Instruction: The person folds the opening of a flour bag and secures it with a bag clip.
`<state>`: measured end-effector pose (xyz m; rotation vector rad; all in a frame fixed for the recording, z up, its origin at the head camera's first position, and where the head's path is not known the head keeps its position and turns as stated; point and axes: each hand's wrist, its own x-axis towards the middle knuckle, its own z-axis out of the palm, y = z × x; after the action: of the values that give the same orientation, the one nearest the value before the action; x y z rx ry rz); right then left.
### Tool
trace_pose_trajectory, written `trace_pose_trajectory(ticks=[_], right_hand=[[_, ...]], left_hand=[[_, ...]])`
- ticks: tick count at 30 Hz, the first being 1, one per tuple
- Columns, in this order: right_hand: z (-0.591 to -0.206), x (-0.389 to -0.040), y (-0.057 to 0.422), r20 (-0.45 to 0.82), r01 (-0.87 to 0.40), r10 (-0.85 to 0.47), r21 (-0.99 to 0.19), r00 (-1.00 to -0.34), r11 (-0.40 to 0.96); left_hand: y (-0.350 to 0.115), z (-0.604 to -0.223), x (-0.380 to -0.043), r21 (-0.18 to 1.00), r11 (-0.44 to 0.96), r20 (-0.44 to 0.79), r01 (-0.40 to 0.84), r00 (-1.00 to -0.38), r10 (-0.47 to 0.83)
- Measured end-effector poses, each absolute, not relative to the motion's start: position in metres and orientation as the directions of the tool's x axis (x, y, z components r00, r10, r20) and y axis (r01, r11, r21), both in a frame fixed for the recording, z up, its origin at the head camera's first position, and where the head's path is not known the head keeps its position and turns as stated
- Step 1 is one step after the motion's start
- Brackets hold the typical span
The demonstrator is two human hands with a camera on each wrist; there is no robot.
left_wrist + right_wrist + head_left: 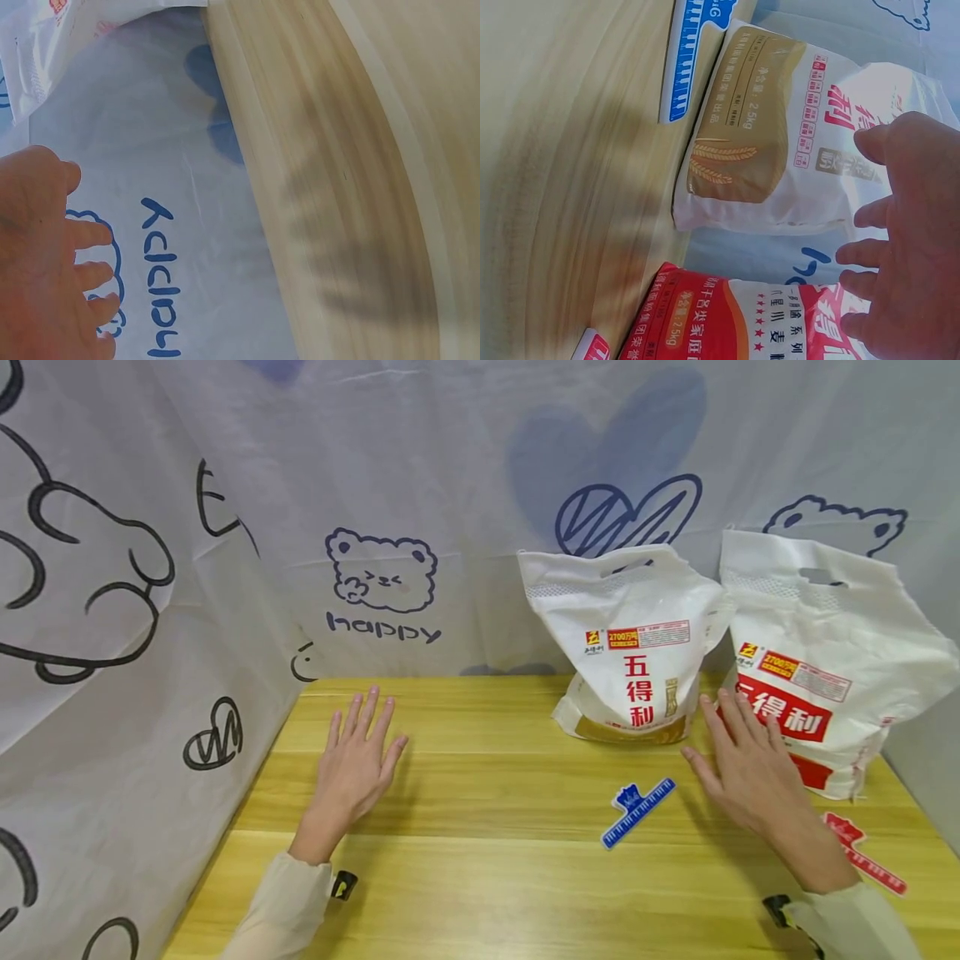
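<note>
My left hand [356,768] is held flat above the left part of the table, fingers spread and holding nothing; its shadow falls on the wood in the left wrist view. In front of the two flour bags, my right hand [750,768] is stretched out with nothing in it. A white flour bag with a gold base [600,652] stands upright, left of that hand. The second flour bag, with red panels [847,652], stands at the right, partly hidden by the fingers. A blue piano-keyboard clip [637,814] lies left of the right hand, and a red clip [873,864] lies partly behind the right forearm.
The wooden table [465,793] ends at a white cloth [465,468] printed with hearts and bears, which hangs behind it. More of this cloth hangs along the left side. Both bags stand near the back edge.
</note>
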<state>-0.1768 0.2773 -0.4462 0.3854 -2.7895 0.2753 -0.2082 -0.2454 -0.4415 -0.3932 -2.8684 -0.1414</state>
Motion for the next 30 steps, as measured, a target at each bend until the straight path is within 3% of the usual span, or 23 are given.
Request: trace_pose_trajectory(ticks=[16,30], right_hand=[[-0.435,-0.172,0.282,0.34,-0.274,-0.194,-0.207,-0.92,0.939],[-0.43,-0.17,0.284,0.414,-0.285,-0.137,-0.32,-0.9,0.903]], left_hand=[[-0.22,-0.442,-0.209,0.083,0.946,0.266,0.312,-0.922,0.281],[-0.172,-0.432,-0.207,0.118,0.892,0.336,0.436,-0.863,0.378]])
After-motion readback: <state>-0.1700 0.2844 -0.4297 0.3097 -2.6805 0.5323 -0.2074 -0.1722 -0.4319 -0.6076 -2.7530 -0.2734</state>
